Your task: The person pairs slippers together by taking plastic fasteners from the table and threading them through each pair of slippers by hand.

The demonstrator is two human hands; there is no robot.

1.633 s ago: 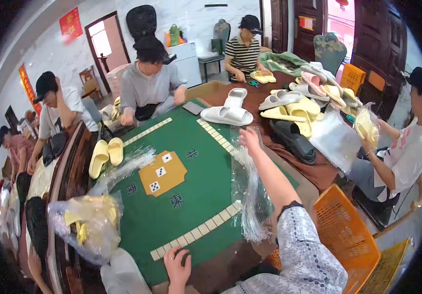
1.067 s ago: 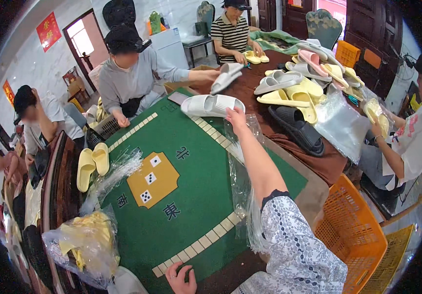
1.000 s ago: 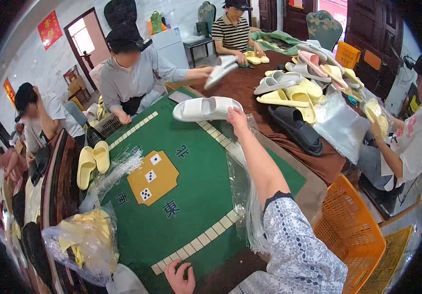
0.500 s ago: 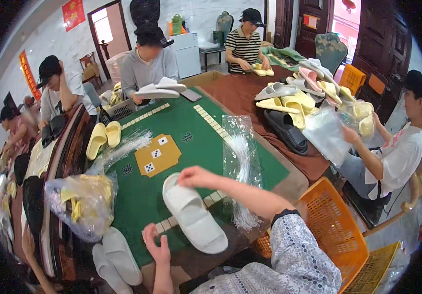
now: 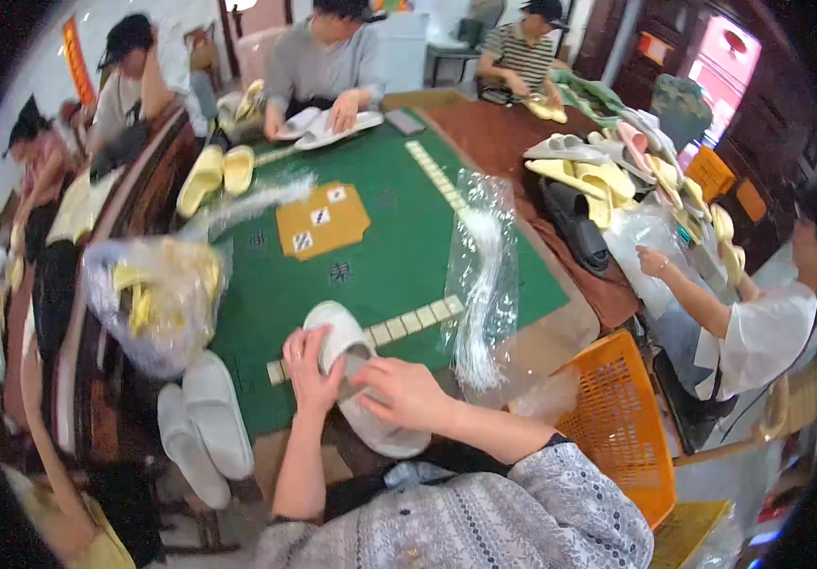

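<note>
A white slipper [image 5: 336, 318] lies in front of me at the near edge of the green table mat, its strap toward my body. My left hand [image 5: 315, 375] holds its left side by the foot opening, the thumb bent toward the strap. My right hand [image 5: 406, 394] is closed with curled fingers at the strap's edge; the fingertips are partly hidden. Left of my hands, a pair of white slippers [image 5: 216, 414] rests together. Beyond them sits a clear plastic bag [image 5: 157, 332] with yellow slippers inside. A bundle of thin white strands [image 5: 486, 294] in clear plastic lies to the right.
Pale tiles line the green mat [image 5: 408, 256]. Yellow slippers [image 5: 202, 180] stand at its far left. An orange basket [image 5: 624, 417] is beside my right arm. A slipper pile [image 5: 607, 171] covers the brown cloth at right. Several people in caps work around the table.
My left hand has moved onto the slipper. My right hand has shifted from the heel end toward the strap. The view has tilted down, and the person opposite has lowered their slippers to the table.
</note>
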